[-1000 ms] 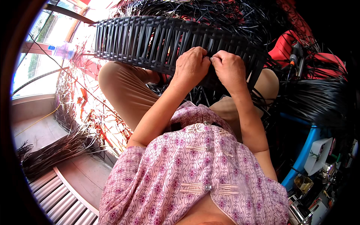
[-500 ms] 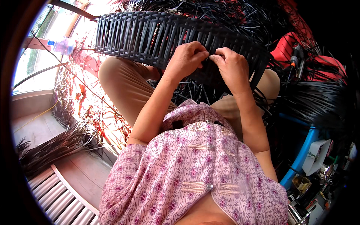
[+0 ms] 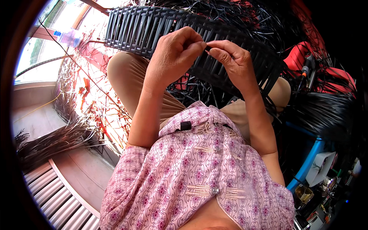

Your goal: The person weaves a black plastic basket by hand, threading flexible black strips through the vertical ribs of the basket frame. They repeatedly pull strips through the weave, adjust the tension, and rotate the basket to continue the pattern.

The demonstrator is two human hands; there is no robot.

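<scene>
Across my knees lies a long curved panel [image 3: 132, 32] woven from dark grey flat strips, with upright strips between braided edges. Above its middle, my left hand [image 3: 174, 57] is closed in a pinch. My right hand [image 3: 234, 63] pinches from the other side, fingertips almost meeting the left ones. A short piece of dark strip [image 3: 208, 48] shows between the two sets of fingertips; most of it is hidden by the fingers. The panel's right part falls in shadow beside my right wrist.
Loose dark strips [image 3: 253, 17] heap beyond the panel. Strip bundles lie at right [image 3: 326, 109] and left [image 3: 53, 143]. A black tool [image 3: 308, 65] rests by red material at right. A blue-edged container [image 3: 312, 161] and a slatted surface [image 3: 65, 199] stand nearer. A plastic bottle [image 3: 71, 37] is at far left.
Both hands have risen off the panel toward me, the left one more, and it has turned. A bit of dark strip now shows between the fingertips. The view has shifted slightly.
</scene>
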